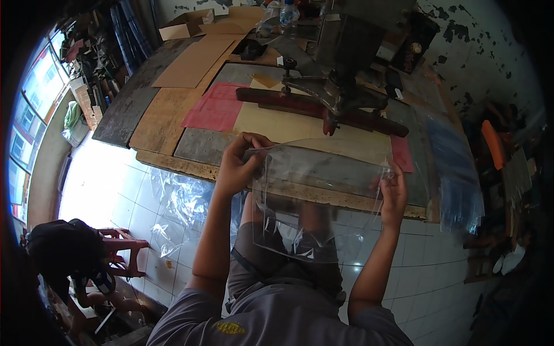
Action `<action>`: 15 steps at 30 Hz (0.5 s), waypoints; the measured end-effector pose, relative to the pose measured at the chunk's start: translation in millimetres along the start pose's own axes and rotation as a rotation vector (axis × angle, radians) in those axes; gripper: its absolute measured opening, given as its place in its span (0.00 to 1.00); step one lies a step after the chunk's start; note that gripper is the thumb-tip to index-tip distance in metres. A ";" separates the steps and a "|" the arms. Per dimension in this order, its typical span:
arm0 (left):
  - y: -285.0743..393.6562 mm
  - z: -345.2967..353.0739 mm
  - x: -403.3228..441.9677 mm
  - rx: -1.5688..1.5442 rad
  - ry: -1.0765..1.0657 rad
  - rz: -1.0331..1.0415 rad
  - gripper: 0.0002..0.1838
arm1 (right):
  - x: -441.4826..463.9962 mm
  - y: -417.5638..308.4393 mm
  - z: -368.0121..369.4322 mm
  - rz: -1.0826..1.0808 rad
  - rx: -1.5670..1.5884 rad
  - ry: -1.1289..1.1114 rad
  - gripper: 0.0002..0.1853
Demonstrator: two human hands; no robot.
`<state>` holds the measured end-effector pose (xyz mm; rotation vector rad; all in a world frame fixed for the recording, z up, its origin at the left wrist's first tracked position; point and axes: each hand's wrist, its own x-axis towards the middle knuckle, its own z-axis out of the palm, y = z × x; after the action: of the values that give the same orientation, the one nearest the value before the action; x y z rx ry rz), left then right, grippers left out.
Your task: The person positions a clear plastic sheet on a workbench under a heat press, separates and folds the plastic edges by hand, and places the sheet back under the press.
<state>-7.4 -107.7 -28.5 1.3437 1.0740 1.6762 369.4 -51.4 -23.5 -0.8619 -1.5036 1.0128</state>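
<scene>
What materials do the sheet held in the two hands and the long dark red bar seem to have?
The held sheet: probably thin plastic with a glossy finish; it is see-through and shows bright glints.
The long bar: perhaps painted metal, fairly dull; it looks rigid and dark red, but wood remains possible.

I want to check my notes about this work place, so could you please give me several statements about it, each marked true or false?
1. The left hand and the right hand both hold the clear plastic piece. True.
2. The clear plastic piece lies on the floor. False: it is held up at the near edge of the table.
3. The long bar crosses over the yellow sheet. True.
4. The stool is blue. False: it is red.
5. Flat cardboard lies on the table. True.
</scene>
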 end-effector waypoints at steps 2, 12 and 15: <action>-0.3 0.2 -1.4 -0.039 0.008 -0.047 0.07 | -2.3 -5.6 -1.5 0.053 -0.033 -0.038 0.26; 13.0 2.0 -3.7 0.016 -0.074 -0.229 0.09 | -0.3 -3.8 -1.5 0.065 0.073 -0.085 0.25; 14.0 7.3 -2.7 0.089 -0.101 -0.159 0.11 | 1.7 -4.1 -3.8 0.025 0.135 -0.088 0.24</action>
<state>-0.2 -114.3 -15.8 1.3464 1.1757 1.4452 372.9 -50.7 -18.8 -0.7511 -1.4822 1.1700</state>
